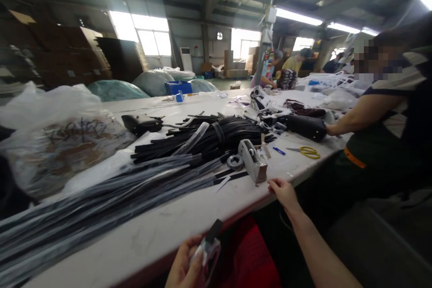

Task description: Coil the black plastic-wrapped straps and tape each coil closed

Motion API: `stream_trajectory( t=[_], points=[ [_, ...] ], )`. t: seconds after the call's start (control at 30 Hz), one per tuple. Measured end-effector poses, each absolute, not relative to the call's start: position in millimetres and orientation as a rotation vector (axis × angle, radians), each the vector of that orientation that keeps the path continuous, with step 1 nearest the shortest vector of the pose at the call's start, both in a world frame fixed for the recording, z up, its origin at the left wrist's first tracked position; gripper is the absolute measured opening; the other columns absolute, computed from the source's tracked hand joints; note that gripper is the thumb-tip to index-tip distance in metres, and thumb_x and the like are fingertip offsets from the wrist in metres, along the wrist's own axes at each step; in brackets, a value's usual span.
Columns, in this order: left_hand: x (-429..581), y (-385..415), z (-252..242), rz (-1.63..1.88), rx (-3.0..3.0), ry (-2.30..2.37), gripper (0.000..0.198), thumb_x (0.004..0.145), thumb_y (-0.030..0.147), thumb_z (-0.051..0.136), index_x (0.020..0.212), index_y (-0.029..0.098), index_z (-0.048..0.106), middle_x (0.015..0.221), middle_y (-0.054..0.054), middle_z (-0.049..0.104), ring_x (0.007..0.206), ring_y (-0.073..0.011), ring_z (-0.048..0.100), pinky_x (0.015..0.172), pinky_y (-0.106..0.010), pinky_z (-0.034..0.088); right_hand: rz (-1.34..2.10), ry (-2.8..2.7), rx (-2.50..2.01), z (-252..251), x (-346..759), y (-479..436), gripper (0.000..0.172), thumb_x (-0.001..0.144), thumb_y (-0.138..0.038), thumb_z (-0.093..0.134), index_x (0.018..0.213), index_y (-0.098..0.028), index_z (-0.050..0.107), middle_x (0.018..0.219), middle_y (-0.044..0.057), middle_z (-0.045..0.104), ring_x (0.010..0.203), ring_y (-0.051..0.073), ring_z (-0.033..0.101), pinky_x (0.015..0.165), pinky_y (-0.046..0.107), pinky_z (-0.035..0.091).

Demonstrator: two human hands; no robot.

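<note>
Over the table's front edge, my left hand (185, 262) is closed around a looped, pale plastic-wrapped strap (213, 252) with a flat black end pointing up. My right hand (283, 193) has thumb and forefinger pinched together beside the lower corner of a grey tape dispenser (253, 162). Whatever is between those fingertips, if anything, is too small to make out. A roll of tape (235, 162) lies just left of the dispenser. Behind it spreads a pile of black straps (216, 132), and long plastic-sleeved straps (111, 198) run along the table to the left.
Yellow-handled scissors (308, 152) and a blue pen (279, 150) lie right of the dispenser. At right, a co-worker's hand (332, 129) touches a black cylindrical piece (303, 127). A large clear plastic bag (64, 139) occupies the left side. Other people work farther back.
</note>
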State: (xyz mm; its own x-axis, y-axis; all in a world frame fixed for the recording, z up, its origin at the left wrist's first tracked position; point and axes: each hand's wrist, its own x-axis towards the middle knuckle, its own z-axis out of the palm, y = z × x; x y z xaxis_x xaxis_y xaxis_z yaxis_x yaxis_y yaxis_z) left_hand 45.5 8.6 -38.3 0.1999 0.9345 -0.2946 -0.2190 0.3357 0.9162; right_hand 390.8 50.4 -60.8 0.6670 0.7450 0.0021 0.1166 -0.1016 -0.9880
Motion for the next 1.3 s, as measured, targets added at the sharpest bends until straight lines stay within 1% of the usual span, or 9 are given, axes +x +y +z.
stream_trajectory(
  t=[0.07, 0.17, 0.27, 0.4, 0.57, 0.7, 0.87, 1.0, 1.3],
  points=[
    [52, 11, -35, 0.979, 0.981, 1.04, 0.057, 0.069, 0.062, 0.073, 0.104, 0.019, 0.059, 0.086, -0.005, 0.073, 0.075, -0.0174, 0.065, 0.068, -0.025, 0.05, 0.721, -0.769, -1.557, -50, 361, 36, 0.045, 0.063, -0.058, 0.074, 0.076, -0.016, 0.067, 0.06, 0.002, 0.064, 0.058, 0.016, 0.059, 0.06, 0.029, 0.048],
    [60, 13, -35, 0.95, 1.145, 1.066, 0.052, 0.078, 0.061, 0.064, 0.107, 0.019, 0.054, 0.084, -0.005, 0.071, 0.067, -0.0154, 0.062, 0.058, -0.024, 0.045, 1.029, -0.913, -1.35, -26, 302, 16, 0.039, 0.07, -0.053, 0.075, 0.078, -0.015, 0.067, 0.059, 0.001, 0.063, 0.057, 0.013, 0.057, 0.059, 0.025, 0.046],
    [63, 12, -36, 0.935, 1.261, 1.081, 0.042, 0.085, 0.054, 0.058, 0.108, 0.019, 0.051, 0.088, -0.006, 0.071, 0.073, -0.0177, 0.064, 0.064, -0.027, 0.048, 1.325, -1.008, -1.127, -10, 249, 1, 0.035, 0.076, -0.049, 0.073, 0.076, -0.015, 0.066, 0.057, 0.0, 0.061, 0.052, 0.01, 0.053, 0.055, 0.023, 0.042],
    [59, 8, -32, 0.957, 1.322, 1.108, 0.031, 0.09, 0.043, 0.054, 0.11, 0.02, 0.049, 0.089, -0.006, 0.071, 0.083, -0.0204, 0.067, 0.073, -0.031, 0.05, 1.54, -1.012, -1.034, -17, 212, -6, 0.037, 0.074, -0.049, 0.076, 0.072, -0.014, 0.063, 0.054, -0.002, 0.058, 0.047, 0.007, 0.048, 0.049, 0.02, 0.037],
    [52, 5, -28, 0.974, 1.36, 1.11, 0.026, 0.092, 0.038, 0.05, 0.111, 0.02, 0.049, 0.095, -0.007, 0.072, 0.087, -0.0214, 0.068, 0.079, -0.034, 0.051, 1.588, -1.032, -1.114, -37, 203, -3, 0.042, 0.072, -0.052, 0.076, 0.066, -0.014, 0.059, 0.051, -0.002, 0.056, 0.044, 0.006, 0.045, 0.044, 0.019, 0.033],
    [48, 6, -26, 0.994, 1.367, 1.108, 0.027, 0.093, 0.039, 0.048, 0.112, 0.02, 0.048, 0.102, -0.01, 0.072, 0.089, -0.0226, 0.068, 0.08, -0.036, 0.051, 1.594, -1.048, -1.17, -34, 204, -4, 0.045, 0.07, -0.054, 0.077, 0.064, -0.014, 0.058, 0.049, -0.003, 0.055, 0.042, 0.006, 0.043, 0.042, 0.019, 0.031],
    [47, 5, -24, 0.976, 1.426, 1.135, 0.024, 0.092, 0.034, 0.048, 0.11, 0.019, 0.049, 0.093, -0.007, 0.072, 0.085, -0.0211, 0.066, 0.081, -0.035, 0.049, 1.545, -1.05, -1.127, -17, 208, -4, 0.043, 0.071, -0.055, 0.075, 0.071, -0.014, 0.063, 0.052, -0.002, 0.058, 0.044, 0.007, 0.047, 0.046, 0.02, 0.035],
    [50, 0, -27, 0.958, 1.414, 1.123, 0.026, 0.092, 0.039, 0.05, 0.108, 0.018, 0.052, 0.087, -0.007, 0.071, 0.08, -0.0214, 0.066, 0.078, -0.034, 0.048, 1.554, -1.052, -1.106, -10, 206, -1, 0.042, 0.072, -0.054, 0.075, 0.07, -0.014, 0.063, 0.055, -0.001, 0.06, 0.046, 0.007, 0.048, 0.047, 0.021, 0.038],
    [44, -3, -27, 0.995, 1.329, 1.135, 0.03, 0.091, 0.043, 0.05, 0.109, 0.019, 0.054, 0.085, -0.005, 0.069, 0.073, -0.0188, 0.062, 0.07, -0.03, 0.047, 1.516, -1.154, -1.255, -36, 198, -6, 0.045, 0.071, -0.057, 0.073, 0.063, -0.016, 0.057, 0.048, -0.003, 0.056, 0.041, 0.006, 0.043, 0.04, 0.019, 0.033]
  ],
)
